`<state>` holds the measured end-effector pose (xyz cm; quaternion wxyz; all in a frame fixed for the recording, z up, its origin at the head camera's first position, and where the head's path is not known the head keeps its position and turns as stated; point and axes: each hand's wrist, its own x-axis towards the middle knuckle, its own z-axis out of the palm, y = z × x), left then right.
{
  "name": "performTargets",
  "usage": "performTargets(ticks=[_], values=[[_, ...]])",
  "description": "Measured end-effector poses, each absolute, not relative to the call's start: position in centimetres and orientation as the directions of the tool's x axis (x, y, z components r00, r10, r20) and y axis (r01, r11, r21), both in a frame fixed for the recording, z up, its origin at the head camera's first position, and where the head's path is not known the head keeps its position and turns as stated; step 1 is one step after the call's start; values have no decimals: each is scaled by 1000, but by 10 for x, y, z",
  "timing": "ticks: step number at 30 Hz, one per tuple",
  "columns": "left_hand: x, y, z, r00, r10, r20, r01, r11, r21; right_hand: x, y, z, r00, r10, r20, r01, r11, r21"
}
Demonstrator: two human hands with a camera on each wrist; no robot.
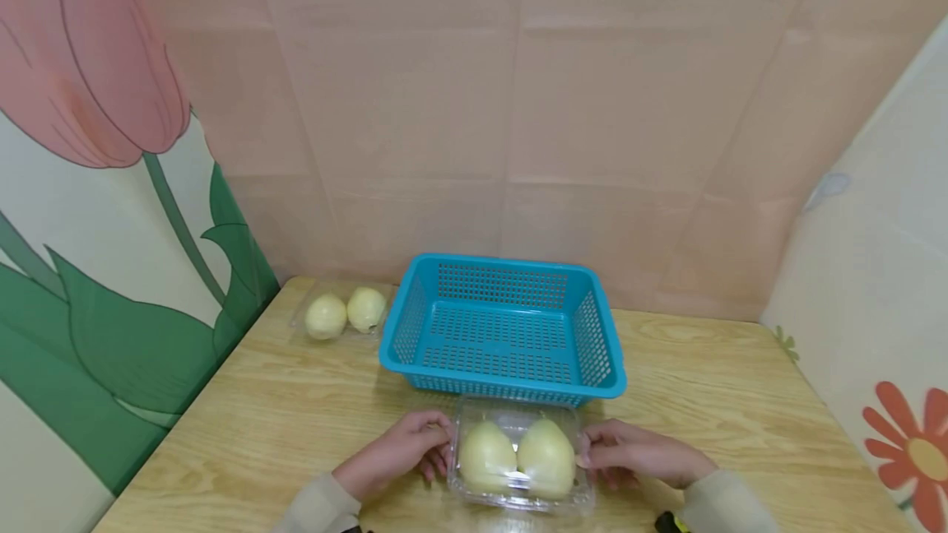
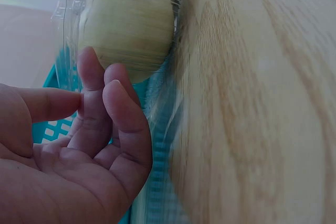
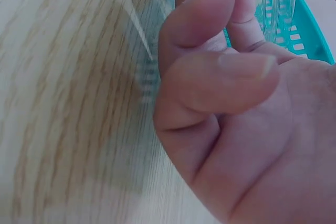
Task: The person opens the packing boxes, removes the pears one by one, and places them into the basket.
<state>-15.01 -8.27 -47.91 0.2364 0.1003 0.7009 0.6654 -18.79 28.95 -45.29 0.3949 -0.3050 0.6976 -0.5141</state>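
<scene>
A clear plastic fruit box (image 1: 513, 410) stands in front of the blue basket, with two pale yellow pears (image 1: 546, 459) side by side inside. At its left edge my left hand (image 1: 407, 447) pinches the rim between thumb and fingers. In the left wrist view, that hand's thumb meets the curled index finger beside the plastic, and one pear (image 2: 126, 24) shows behind. My right hand (image 1: 637, 451) grips the box's right edge, thumb against the plastic. The right wrist view shows its curled fingers (image 3: 205, 9), which hide most of the box.
Just behind the box sits a blue perforated basket (image 1: 504, 389) with nothing in it. Another clear box (image 1: 296, 323) with two pale yellow fruits (image 1: 326, 317) lies at the back left of the wooden table (image 1: 244, 434). A pinkish cloth wall (image 1: 511, 105) rises behind.
</scene>
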Motion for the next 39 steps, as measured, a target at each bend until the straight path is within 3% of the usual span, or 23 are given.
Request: performTargets(ticks=[8,14,17,25,35,39], values=[[-151,-85,-482,-854,473,-214,-199,83,976,-187,292,-457,-634,-725,-270,-53,389,-920],[-150,-85,-482,-847,483,-222,-220,61,974,-178,282,-442,-761,-649,-26,-347,440,-828],[-150,-85,-481,-842,491,-223,-226,55,973,-170,268,-430,-787,-607,113,-480,486,-731],[-148,-91,-480,-838,493,-232,-229,68,971,-145,205,-401,-681,-672,292,-720,541,-435],[-145,-96,-479,-785,569,-245,-243,81,967,-120,145,-395,-494,-825,276,-868,452,-204],[-144,-99,-477,-756,604,-253,-251,90,964,-121,132,-402,-446,-858,257,-894,414,-171]])
